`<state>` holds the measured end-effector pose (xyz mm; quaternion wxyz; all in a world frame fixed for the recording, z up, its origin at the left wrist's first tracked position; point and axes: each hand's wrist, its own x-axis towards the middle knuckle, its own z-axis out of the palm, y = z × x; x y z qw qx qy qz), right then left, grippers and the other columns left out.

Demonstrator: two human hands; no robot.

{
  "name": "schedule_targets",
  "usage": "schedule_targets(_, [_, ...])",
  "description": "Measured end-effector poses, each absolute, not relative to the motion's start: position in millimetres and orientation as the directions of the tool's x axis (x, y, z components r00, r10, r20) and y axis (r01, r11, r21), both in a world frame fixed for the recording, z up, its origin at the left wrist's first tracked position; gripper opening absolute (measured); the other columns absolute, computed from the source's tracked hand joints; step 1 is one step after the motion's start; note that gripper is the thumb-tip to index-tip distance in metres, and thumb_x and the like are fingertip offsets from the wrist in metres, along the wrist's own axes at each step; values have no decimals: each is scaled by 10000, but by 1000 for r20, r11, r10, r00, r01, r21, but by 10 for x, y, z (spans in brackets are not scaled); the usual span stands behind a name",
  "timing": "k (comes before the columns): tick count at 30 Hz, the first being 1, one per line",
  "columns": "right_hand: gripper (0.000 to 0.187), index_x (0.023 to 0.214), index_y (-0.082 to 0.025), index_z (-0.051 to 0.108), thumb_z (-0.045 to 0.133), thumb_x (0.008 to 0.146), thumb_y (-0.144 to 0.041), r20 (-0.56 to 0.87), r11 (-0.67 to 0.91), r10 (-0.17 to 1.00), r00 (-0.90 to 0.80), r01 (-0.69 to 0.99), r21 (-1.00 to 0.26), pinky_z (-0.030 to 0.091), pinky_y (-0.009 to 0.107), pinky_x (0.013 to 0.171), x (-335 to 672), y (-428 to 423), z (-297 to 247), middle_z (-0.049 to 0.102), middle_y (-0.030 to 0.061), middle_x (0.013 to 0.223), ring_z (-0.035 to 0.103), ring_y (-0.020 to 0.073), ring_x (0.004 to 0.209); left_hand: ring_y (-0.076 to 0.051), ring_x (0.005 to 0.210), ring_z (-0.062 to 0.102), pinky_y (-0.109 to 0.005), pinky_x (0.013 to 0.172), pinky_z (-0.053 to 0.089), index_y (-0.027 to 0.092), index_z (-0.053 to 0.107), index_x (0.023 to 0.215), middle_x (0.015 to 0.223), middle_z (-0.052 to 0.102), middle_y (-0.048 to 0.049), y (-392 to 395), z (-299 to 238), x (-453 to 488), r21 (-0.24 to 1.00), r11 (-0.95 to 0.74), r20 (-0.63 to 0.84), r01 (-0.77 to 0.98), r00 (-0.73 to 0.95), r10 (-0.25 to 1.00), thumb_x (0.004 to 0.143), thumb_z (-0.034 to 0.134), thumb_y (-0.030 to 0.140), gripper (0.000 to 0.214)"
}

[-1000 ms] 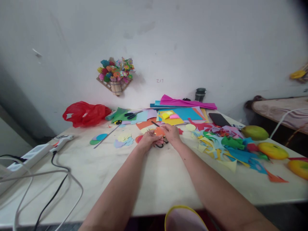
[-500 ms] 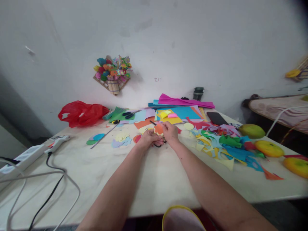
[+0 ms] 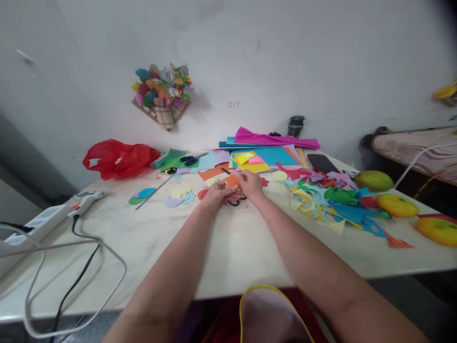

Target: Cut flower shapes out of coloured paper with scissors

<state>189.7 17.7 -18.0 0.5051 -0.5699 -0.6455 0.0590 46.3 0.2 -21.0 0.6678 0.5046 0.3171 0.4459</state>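
Note:
Between my hands is an orange paper flower [image 3: 233,181] with a scalloped edge. My right hand [image 3: 252,185] pinches its right side. My left hand [image 3: 218,196] has its fingers closed at the lower left edge of the same flower. Below the fingers, a black loop [image 3: 233,203] like a scissors handle shows in part; the rest is hidden. A dark thin stick [image 3: 225,170] pokes out just above the flower. Left of my hands lie pale yellow and lilac scalloped paper cutouts [image 3: 181,194]. A red paper flower [image 3: 264,182] lies beyond my right hand.
Paper scraps [image 3: 321,202] spread across the right, beside mangoes [image 3: 398,206] and a phone [image 3: 322,163]. Coloured sheets [image 3: 273,156] lie at the back, with dark scissors [image 3: 193,159] and a red plastic bag [image 3: 119,158]. A power strip [image 3: 46,221] with cables stands left.
The view has tipped down a little, so everything sits higher in the picture. My left hand has come up against the orange flower, which my right hand still holds.

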Motion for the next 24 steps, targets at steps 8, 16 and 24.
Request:
schedule_targets(8, [273, 749, -186, 736, 512, 860, -296, 566, 346, 810, 155, 652, -675, 413, 255, 629, 1882, 136, -132, 688, 37, 670, 590, 170, 635, -191, 567, 705, -269, 591, 595, 123, 572, 731, 670, 734, -104, 6, -237, 467, 970, 97, 1, -222, 404, 915, 555, 904, 241, 394])
schedule_targets(16, [334, 790, -189, 722, 475, 912, -378, 460, 43, 772, 439, 686, -726, 403, 291, 638, 2093, 143, -21, 708, 90, 790, 612, 227, 747, -204, 639, 720, -280, 649, 592, 68, 668, 799, 721, 739, -140, 5, -213, 396, 973, 86, 3, -212, 388, 922, 640, 849, 200, 275])
schedule_targets(24, [245, 976, -159, 741, 554, 861, -268, 253, -267, 831, 495, 754, -600, 462, 387, 727, 2429, 229, -101, 714, 182, 1011, 661, 318, 934, -199, 640, 719, -275, 629, 581, 77, 654, 842, 767, 743, -143, -9, -184, 367, 951, 112, -7, -290, 343, 939, 728, 768, 179, 191])
